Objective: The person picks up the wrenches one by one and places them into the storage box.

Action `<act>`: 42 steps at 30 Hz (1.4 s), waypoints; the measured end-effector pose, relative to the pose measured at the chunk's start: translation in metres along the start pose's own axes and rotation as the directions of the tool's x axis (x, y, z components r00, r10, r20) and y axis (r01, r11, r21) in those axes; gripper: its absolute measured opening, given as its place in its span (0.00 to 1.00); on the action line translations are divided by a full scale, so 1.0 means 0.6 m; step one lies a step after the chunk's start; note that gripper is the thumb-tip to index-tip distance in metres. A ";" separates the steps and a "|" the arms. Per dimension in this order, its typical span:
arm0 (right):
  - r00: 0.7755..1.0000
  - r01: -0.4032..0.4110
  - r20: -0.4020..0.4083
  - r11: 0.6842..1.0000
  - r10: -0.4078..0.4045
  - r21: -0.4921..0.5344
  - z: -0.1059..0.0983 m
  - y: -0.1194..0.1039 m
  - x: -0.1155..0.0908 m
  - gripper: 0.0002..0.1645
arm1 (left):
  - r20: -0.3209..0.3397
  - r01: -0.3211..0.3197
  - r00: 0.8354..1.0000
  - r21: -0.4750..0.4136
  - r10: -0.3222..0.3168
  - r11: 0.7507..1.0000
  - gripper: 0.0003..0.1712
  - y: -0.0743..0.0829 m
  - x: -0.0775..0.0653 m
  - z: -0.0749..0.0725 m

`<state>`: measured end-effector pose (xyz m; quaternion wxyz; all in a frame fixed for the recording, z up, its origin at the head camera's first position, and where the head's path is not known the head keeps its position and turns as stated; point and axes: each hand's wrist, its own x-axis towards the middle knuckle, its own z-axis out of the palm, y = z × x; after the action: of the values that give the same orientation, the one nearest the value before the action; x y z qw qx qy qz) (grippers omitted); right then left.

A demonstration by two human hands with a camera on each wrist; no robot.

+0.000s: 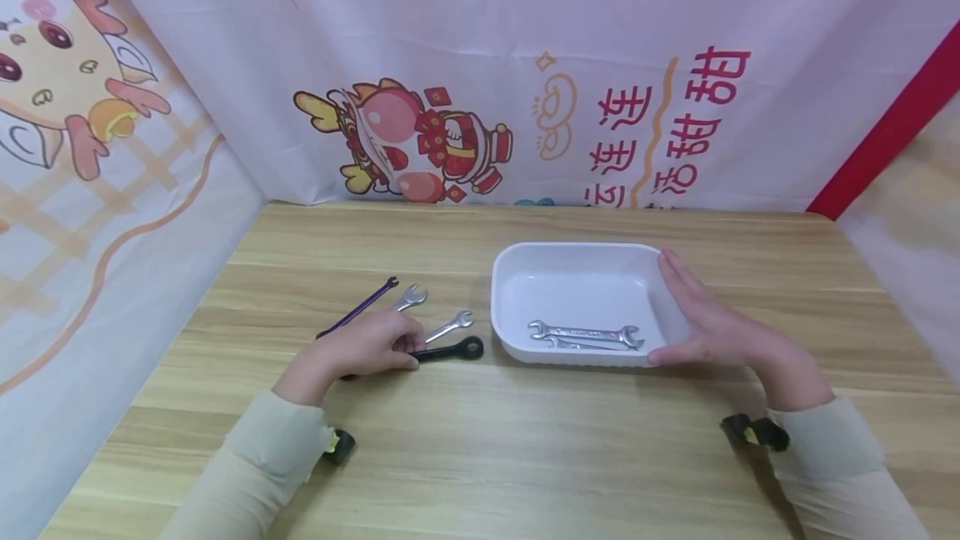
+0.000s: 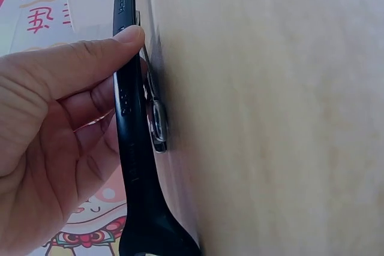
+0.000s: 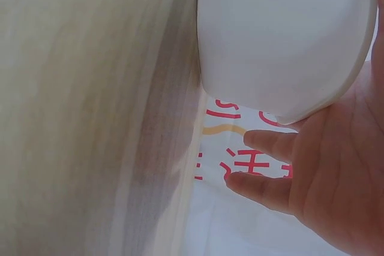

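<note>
The left hand (image 1: 375,346) is pinching a black wrench (image 1: 453,350), with the thumb pressing on one face and the fingers bending behind it, so the gap between them is being narrow. The black wrench is pointing its ring end toward a white box (image 1: 585,294), and this end is staying just beside the left wall, outside. Whether the wrench is touching the table (image 1: 525,448), I am not able to tell. Just behind it, a small silver wrench (image 1: 450,327) is lying close to the fingertips; another silver wrench (image 1: 410,298) is showing only its head, because the hand is hiding the rest. A thin purple wrench (image 1: 360,307) is lying aslant, at the left of these. The right hand (image 1: 712,327) is holding the right end of the box, with thumb and fingers standing wide apart: the thumb is touching the near corner, the fingers are reaching the far corner. In the right wrist view, two fingers are stretching out below the box. Inside the box, two silver wrenches (image 1: 585,332) are resting near the front wall, one partly covering the other. Behind the table, a printed cloth (image 1: 480,32) is hanging.
</note>
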<state>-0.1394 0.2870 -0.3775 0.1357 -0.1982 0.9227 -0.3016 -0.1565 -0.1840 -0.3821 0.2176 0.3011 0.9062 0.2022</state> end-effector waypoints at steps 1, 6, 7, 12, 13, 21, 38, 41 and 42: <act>1.000 -0.002 0.000 1.000 0.002 0.000 0.000 0.000 0.000 0.83 | 0.003 -0.003 1.000 -0.006 0.003 1.000 0.08 -0.001 0.000 0.000; 1.000 -0.005 -0.001 1.000 0.005 -0.003 0.000 0.001 0.001 0.83 | 0.015 -0.011 1.000 -0.040 0.012 0.999 0.08 -0.005 0.000 0.000; 1.000 -0.006 -0.002 1.000 0.006 -0.002 0.000 0.001 0.001 0.83 | 0.017 -0.014 1.000 -0.046 0.015 0.999 0.08 -0.005 -0.001 0.000; 1.000 -0.006 -0.004 1.000 0.006 -0.006 0.001 0.001 0.000 0.83 | 0.027 -0.025 0.999 -0.060 0.027 0.998 0.08 -0.003 -0.006 -0.005; 1.000 -0.008 -0.004 1.000 0.008 -0.006 0.000 0.001 0.000 0.83 | 0.026 -0.029 0.999 -0.059 0.031 0.998 0.08 -0.003 -0.006 -0.006; 1.000 -0.022 0.007 1.000 0.022 0.003 -0.003 -0.005 -0.002 0.84 | -0.013 -0.046 0.999 -0.041 0.046 0.998 0.06 -0.009 -0.011 -0.014; 1.000 -0.015 0.009 1.000 0.015 0.010 -0.002 -0.004 -0.002 0.84 | -0.055 -0.027 0.998 -0.057 0.024 0.998 0.02 -0.004 -0.028 -0.068; 1.000 -0.016 0.008 1.000 0.016 0.012 -0.002 -0.004 -0.002 0.84 | -0.071 -0.028 0.997 -0.039 0.025 0.999 0.02 -0.003 -0.029 -0.077; 1.000 -0.017 0.008 1.000 0.017 0.015 -0.002 -0.004 -0.002 0.84 | -0.078 -0.031 0.997 -0.031 0.029 0.999 0.03 -0.002 -0.029 -0.080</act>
<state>-0.1381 0.2865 -0.3750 0.1433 -0.1907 0.9215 -0.3066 -0.1693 -0.2075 -0.3385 0.1838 0.3031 0.9060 0.2314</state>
